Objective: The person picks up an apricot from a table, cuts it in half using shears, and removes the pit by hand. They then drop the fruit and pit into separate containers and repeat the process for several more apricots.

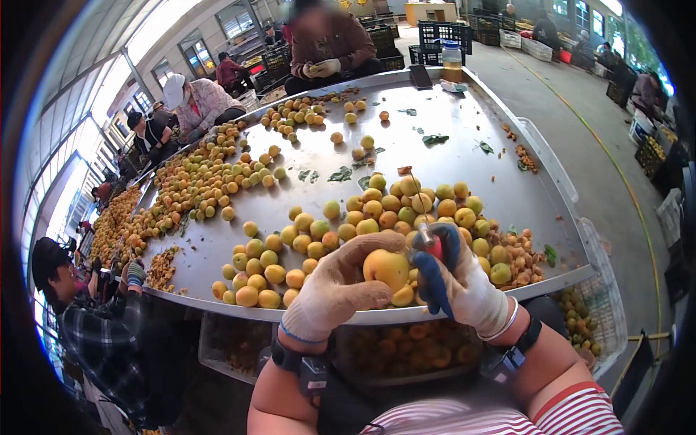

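Note:
My left hand (341, 279), in a tan and white work glove, holds a yellow fruit (386, 270) between thumb and fingers over the near edge of the metal table (304, 315). Close beside it on the right, my right hand (457, 279), in a white and blue glove, is closed around a small tool (428, 239) with a red handle and a metal shaft. The tool's thin tip points up and away from me. Yellow and green fruits (373, 210) lie piled just beyond both hands.
A heap of brown scraps (518, 257) lies right of the hands. More fruit (217, 177) spreads along the table's left. Crates of fruit (580, 319) stand below the near edge. People sit at the far side (330, 43) and left (87, 312). A jar (452, 61) stands at the far corner.

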Action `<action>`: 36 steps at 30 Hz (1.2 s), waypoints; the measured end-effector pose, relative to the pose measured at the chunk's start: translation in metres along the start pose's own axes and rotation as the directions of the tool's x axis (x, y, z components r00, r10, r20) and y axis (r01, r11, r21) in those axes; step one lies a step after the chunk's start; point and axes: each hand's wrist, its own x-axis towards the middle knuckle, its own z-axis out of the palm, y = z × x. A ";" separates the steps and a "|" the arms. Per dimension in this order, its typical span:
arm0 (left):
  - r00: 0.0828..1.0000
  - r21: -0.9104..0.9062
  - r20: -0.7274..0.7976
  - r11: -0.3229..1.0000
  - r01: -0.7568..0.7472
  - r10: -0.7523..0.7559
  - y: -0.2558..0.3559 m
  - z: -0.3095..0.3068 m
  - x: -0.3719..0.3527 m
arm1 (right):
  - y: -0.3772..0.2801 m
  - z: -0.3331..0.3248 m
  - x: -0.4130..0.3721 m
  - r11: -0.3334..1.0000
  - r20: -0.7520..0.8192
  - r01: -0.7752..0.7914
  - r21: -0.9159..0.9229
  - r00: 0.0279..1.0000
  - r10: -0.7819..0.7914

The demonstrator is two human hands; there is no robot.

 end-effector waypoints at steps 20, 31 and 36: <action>0.999 -0.093 -0.044 0.995 -0.034 0.030 -0.018 -0.027 0.017 | -0.001 -0.003 0.001 0.991 -0.020 -0.095 -0.091 0.995 0.094; 0.988 0.187 -0.014 0.971 -0.146 0.151 -0.014 0.006 0.001 | -0.012 0.003 -0.009 0.967 0.077 -0.030 -0.255 0.996 0.051; 0.969 0.334 0.017 0.912 -0.238 0.247 -0.017 0.010 -0.001 | -0.005 0.007 -0.008 0.932 0.092 0.116 -0.343 0.992 -0.090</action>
